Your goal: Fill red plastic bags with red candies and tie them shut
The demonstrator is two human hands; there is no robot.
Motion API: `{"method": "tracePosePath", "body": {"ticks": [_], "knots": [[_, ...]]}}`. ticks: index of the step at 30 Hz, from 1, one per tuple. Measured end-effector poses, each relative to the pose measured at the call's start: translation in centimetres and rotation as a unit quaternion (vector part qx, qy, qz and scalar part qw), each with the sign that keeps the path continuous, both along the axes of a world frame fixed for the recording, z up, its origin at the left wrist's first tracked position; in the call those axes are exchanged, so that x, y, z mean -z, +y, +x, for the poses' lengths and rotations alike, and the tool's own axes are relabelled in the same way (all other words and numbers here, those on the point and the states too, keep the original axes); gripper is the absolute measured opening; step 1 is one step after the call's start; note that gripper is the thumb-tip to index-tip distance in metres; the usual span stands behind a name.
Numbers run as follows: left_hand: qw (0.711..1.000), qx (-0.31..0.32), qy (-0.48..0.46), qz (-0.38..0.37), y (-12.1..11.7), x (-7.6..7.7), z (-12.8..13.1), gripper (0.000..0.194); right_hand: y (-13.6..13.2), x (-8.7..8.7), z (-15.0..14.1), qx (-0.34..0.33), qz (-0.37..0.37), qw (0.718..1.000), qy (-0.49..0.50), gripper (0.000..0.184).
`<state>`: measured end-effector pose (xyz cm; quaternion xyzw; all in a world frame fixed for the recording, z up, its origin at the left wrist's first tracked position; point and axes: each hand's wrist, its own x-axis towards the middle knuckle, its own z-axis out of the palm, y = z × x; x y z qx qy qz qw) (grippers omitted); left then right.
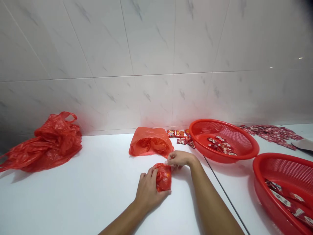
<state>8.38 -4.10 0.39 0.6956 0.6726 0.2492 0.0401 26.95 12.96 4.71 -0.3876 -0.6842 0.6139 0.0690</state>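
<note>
Hands (148, 186) on part-hidden red bundle (164, 178)

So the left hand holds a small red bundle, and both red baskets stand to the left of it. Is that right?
Not quite: in the head view, both red baskets stand to the right of the small red bundle. The left hand does hold it.

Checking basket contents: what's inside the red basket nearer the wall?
In the red basket: a loose cluster of small red-and-white packets. Any packets underneath are covered by those on top, and the near wall may hide some of the floor.
</note>
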Motion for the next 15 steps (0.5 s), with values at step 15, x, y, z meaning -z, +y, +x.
{"method": "tracePosePath", "body": {"ticks": [15], "knots": [[0.995,0.012,0.051,-0.083,-4.0,-0.3,-1.1,0.04,0.3,6.2,2.2,0.094,-0.207,0.911,0.345,0.049]]}}
